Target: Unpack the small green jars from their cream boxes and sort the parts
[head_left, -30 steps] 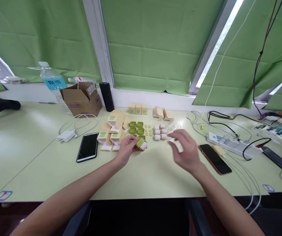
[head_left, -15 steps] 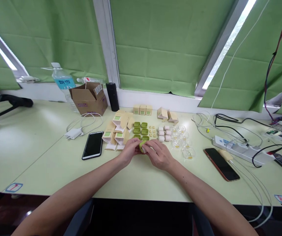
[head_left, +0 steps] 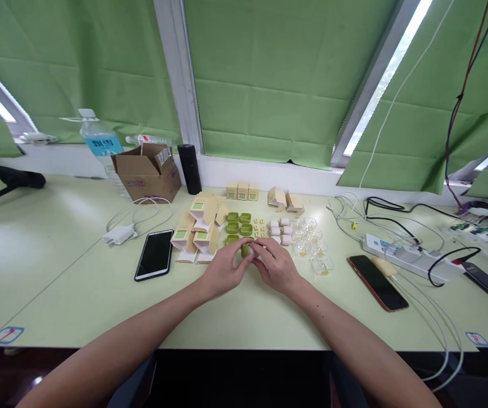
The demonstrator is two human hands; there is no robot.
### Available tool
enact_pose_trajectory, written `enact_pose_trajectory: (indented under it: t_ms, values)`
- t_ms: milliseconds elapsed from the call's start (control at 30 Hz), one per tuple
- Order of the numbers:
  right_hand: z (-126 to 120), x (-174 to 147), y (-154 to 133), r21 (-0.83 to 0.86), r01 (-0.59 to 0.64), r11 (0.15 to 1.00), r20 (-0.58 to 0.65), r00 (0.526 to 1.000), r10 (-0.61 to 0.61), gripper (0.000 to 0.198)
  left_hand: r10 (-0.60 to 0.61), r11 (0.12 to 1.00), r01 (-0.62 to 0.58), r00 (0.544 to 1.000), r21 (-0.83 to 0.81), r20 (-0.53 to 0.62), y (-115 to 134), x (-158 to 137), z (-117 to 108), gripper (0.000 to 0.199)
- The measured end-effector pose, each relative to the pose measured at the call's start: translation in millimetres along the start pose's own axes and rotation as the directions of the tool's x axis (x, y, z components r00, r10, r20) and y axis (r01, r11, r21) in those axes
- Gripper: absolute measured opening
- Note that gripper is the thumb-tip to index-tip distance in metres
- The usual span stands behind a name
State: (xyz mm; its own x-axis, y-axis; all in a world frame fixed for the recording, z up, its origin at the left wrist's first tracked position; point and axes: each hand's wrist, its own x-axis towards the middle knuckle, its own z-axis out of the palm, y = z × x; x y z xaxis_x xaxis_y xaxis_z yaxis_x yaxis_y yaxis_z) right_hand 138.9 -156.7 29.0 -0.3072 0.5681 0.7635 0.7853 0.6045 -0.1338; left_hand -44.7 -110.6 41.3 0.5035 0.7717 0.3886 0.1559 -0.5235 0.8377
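Observation:
My left hand [head_left: 225, 265] and my right hand [head_left: 276, 265] meet above the near edge of the laid-out parts. Between their fingertips is a small green case [head_left: 245, 250], partly covered by the fingers, with something whitish at its right side. Both hands are closed on it. Just beyond lie several open green case halves [head_left: 246, 229] in two columns. Right of them are tiny yellowish pieces [head_left: 259, 221], then white-pink rolls [head_left: 286, 230] in pairs. Clear plastic shells [head_left: 322, 263] with yellow bits lie beside my right hand. Folded paper boxes [head_left: 204, 238] stand left of the case halves.
Small closed boxes [head_left: 242, 191] and two open cartons [head_left: 285, 199] stand behind. A phone [head_left: 154, 255] and white charger [head_left: 120, 234] lie left; another phone [head_left: 377, 282], power strip [head_left: 411, 259] and cables right. A cardboard box [head_left: 147, 174], black cylinder [head_left: 190, 169] and bottle [head_left: 101, 141] stand at the back left.
My fingers have shifted around the green case, and it now shows turned differently, with more of it covered. The whole view has slid slightly, as the head moved.

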Motion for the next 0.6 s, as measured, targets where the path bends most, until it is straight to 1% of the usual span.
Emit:
enact_pose_trajectory:
  t_ms: [67, 200, 433, 600]
  values:
    - [0.7, -0.3, -0.5, -0.006, -0.028, 1.0, 0.024, 0.999, 0.029, 0.029, 0.014, 0.998, -0.016, 1.0, 0.065, 0.025, 0.8, -1.6, 0.4, 0.039]
    - [1.1, -0.1, -2.2, -0.019, -0.05, 0.999, 0.046, 0.998, 0.051, 0.028, 0.022, 0.997, -0.023, 1.0, 0.07, 0.016, -1.3, -1.2, 1.0, 0.037]
    - [2.3, -2.1, -1.8, 0.002, -0.044, 0.999, 0.037, 0.998, 0.044, 0.032, 0.066, 0.99, -0.065, 0.998, 0.126, -0.004, -4.8, -0.2, 0.0, 0.034]
    - [4.9, -3.5, -0.3, 0.016, -0.006, 1.0, 0.003, 1.0, 0.006, 0.04, 0.058, 0.987, -0.058, 0.998, 0.15, 0.008, -2.0, -0.4, 0.3, 0.031]
